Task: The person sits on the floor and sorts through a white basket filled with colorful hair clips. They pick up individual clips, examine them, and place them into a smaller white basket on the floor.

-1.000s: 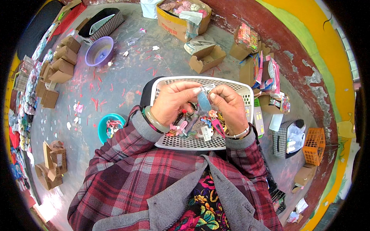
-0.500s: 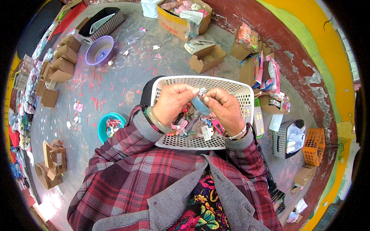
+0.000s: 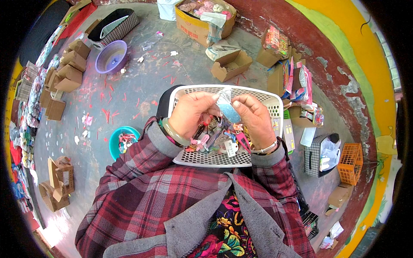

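Observation:
Over the white slotted basket (image 3: 206, 161) I hold up a light-blue, speckled oval piece (image 3: 229, 112). A thin whitish, see-through strip (image 3: 224, 93) sits at its upper end; whether it is plastic or thread I cannot make out. My left hand (image 3: 189, 114) pinches at the strip's left side, thumb against forefinger. On the other side, my right hand (image 3: 254, 116) is closed with its thumb and forefinger at the top right of the blue piece. Beneath both hands, the basket holds a jumble of small hair accessories, including a pink clip (image 3: 243, 141) and a white card (image 3: 231, 148).
A teal basin (image 3: 115, 146) with small items stands left of the basket. Farther off are a purple basin (image 3: 111, 58), an open cardboard box (image 3: 232, 66) and a large carton of yarn (image 3: 191, 30). An orange crate (image 3: 349, 163) is at right. Red scraps litter the floor.
The blue piece has turned so that its speckled face shows more, and the whitish strip above it now stands stretched upward. My right fingers have shifted slightly right.

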Action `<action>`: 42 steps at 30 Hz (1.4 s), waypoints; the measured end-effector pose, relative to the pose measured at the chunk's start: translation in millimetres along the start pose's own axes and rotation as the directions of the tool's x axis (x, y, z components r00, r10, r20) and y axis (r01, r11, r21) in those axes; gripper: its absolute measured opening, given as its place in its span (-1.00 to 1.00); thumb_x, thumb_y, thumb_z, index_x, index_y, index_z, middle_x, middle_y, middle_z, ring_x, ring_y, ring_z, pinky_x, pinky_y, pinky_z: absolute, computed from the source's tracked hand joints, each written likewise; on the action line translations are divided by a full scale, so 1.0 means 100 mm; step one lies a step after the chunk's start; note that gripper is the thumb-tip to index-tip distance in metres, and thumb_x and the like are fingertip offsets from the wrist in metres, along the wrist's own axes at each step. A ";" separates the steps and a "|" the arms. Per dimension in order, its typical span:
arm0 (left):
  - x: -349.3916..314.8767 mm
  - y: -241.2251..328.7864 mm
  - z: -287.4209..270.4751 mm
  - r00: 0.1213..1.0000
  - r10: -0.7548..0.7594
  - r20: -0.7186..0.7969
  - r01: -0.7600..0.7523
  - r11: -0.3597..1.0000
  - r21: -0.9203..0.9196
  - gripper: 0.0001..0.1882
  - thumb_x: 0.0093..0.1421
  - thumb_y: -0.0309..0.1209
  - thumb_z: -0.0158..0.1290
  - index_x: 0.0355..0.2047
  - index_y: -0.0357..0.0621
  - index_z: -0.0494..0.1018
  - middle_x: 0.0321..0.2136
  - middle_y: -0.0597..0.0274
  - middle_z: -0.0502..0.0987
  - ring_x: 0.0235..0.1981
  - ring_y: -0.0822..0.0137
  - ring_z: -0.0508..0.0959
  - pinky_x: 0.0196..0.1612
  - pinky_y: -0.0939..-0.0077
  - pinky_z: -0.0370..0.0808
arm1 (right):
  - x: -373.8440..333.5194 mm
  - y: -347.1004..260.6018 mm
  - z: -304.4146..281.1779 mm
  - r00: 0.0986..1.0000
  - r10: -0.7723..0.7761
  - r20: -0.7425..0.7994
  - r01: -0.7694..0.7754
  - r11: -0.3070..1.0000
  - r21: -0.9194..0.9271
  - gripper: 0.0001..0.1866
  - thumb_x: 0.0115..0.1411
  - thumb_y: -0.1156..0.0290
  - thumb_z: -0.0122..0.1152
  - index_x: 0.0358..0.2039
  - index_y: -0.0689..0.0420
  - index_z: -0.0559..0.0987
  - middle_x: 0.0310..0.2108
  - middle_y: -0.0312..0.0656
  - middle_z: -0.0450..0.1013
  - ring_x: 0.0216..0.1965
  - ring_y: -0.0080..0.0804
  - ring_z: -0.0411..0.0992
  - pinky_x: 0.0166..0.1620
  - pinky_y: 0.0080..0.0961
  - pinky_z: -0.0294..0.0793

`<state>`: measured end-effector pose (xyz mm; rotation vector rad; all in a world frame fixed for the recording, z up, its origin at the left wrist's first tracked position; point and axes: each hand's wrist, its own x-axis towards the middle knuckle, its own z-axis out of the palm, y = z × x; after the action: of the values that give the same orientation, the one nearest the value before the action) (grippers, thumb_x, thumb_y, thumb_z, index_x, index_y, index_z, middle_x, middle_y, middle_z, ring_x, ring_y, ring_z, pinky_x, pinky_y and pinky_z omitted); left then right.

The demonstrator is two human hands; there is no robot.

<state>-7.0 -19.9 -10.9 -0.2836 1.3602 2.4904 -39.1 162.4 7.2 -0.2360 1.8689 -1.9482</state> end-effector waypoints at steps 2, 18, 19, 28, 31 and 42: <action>0.04 -0.03 -0.05 0.999 0.046 0.008 -0.045 0.995 -0.086 -0.78 0.21 -0.34 -0.04 -0.36 -0.25 0.47 -0.52 0.23 0.54 -0.59 0.53 0.50 -0.66 0.80 0.33 | -0.01 -0.01 0.00 0.996 0.059 0.062 -0.059 0.998 0.004 -0.80 0.14 0.39 0.12 -0.27 0.24 0.46 -0.48 -0.34 0.44 -0.52 -0.70 0.36 -0.53 -0.76 0.28; -0.01 0.05 -0.01 0.998 0.057 0.014 -0.057 0.998 -0.042 -0.77 0.20 -0.31 -0.03 -0.38 -0.26 0.45 -0.52 0.20 0.55 -0.55 0.48 0.54 -0.64 0.78 0.35 | -0.02 0.00 -0.09 0.991 0.108 0.079 -0.123 0.970 0.212 -0.84 0.07 0.43 0.19 -0.35 0.24 0.53 -0.51 -0.22 0.50 -0.55 -0.56 0.43 -0.47 -0.68 0.35; -0.01 0.04 0.00 0.998 0.058 0.018 -0.058 0.998 -0.041 -0.77 0.20 -0.31 -0.03 -0.39 -0.25 0.46 -0.52 0.21 0.55 -0.55 0.49 0.54 -0.62 0.78 0.35 | -0.02 0.01 -0.09 0.992 0.104 0.076 -0.118 0.971 0.210 -0.84 0.07 0.43 0.19 -0.35 0.24 0.53 -0.51 -0.22 0.50 -0.55 -0.55 0.43 -0.47 -0.68 0.35; -0.02 -0.01 -0.06 0.994 0.112 0.010 -0.112 0.986 0.121 -0.76 0.21 -0.28 -0.04 -0.40 -0.22 0.48 -0.53 0.28 0.53 -0.62 0.57 0.43 -0.53 0.76 0.36 | -0.01 0.02 -0.11 0.990 0.125 0.059 -0.135 0.965 0.224 -0.82 0.06 0.42 0.20 -0.34 0.23 0.51 -0.50 -0.21 0.50 -0.55 -0.56 0.42 -0.47 -0.68 0.34; -0.05 0.03 0.00 0.991 0.133 0.005 -0.133 0.988 0.075 -0.73 0.22 -0.27 -0.06 -0.39 -0.23 0.48 -0.50 0.24 0.53 -0.57 0.54 0.46 -0.49 0.73 0.39 | -0.02 0.02 -0.12 0.990 0.112 0.088 -0.132 0.956 0.263 -0.83 0.06 0.43 0.20 -0.35 0.23 0.51 -0.51 -0.21 0.50 -0.55 -0.57 0.42 -0.48 -0.69 0.33; 0.00 -0.01 -0.03 0.987 0.159 0.037 -0.157 0.987 -0.044 -0.71 0.23 -0.29 -0.10 -0.41 -0.31 0.45 -0.40 0.13 0.52 -0.39 0.39 0.52 -0.26 0.51 0.45 | -0.04 0.02 -0.12 0.974 0.135 0.182 -0.169 0.968 0.185 -0.84 0.04 0.45 0.22 -0.37 0.24 0.52 -0.54 -0.26 0.46 -0.56 -0.58 0.41 -0.49 -0.68 0.37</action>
<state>-6.2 -22.2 -13.7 -0.1372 1.3663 2.6394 -40.0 175.4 4.6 -0.1827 1.5271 -1.9292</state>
